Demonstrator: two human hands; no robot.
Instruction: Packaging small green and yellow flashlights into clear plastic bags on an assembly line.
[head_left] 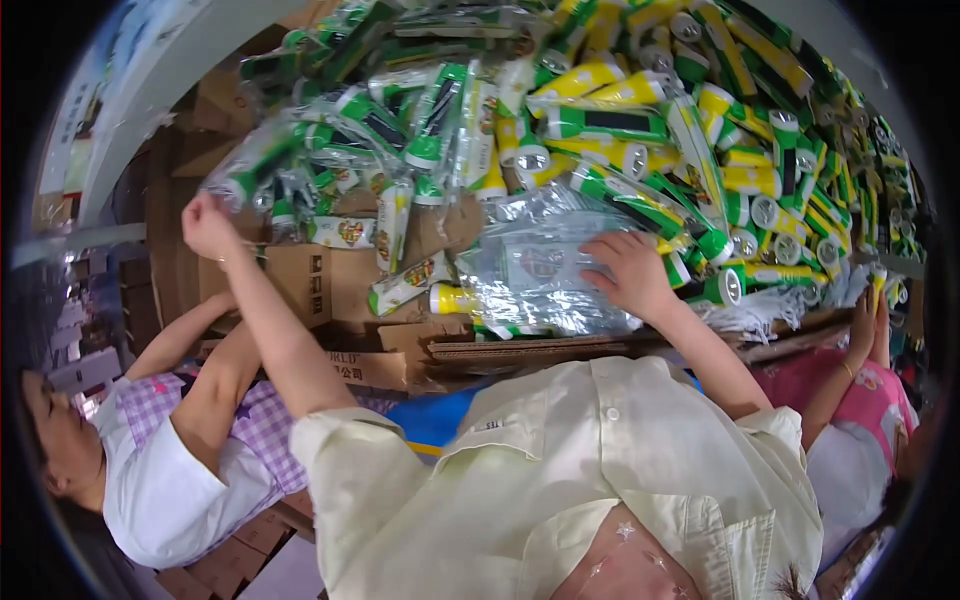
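Observation:
At the left, my left hand is raised and its fingers pinch the edge of a clear plastic bag. Inside that bag is a green and white flashlight, smeared by motion. My right hand lies with fingers spread on a stack of clear plastic bags near the table's front edge. A yellow flashlight sticks out beside the stack. Behind it rises a big heap of loose yellow and green flashlights with dark panels. Bagged flashlights are piled at the back left.
A cardboard box stands under my left forearm. To the left sits a co-worker in a checked apron, an arm reaching toward the box. At the right, another co-worker's hands hold something yellow. More clear bags lie near the right front edge.

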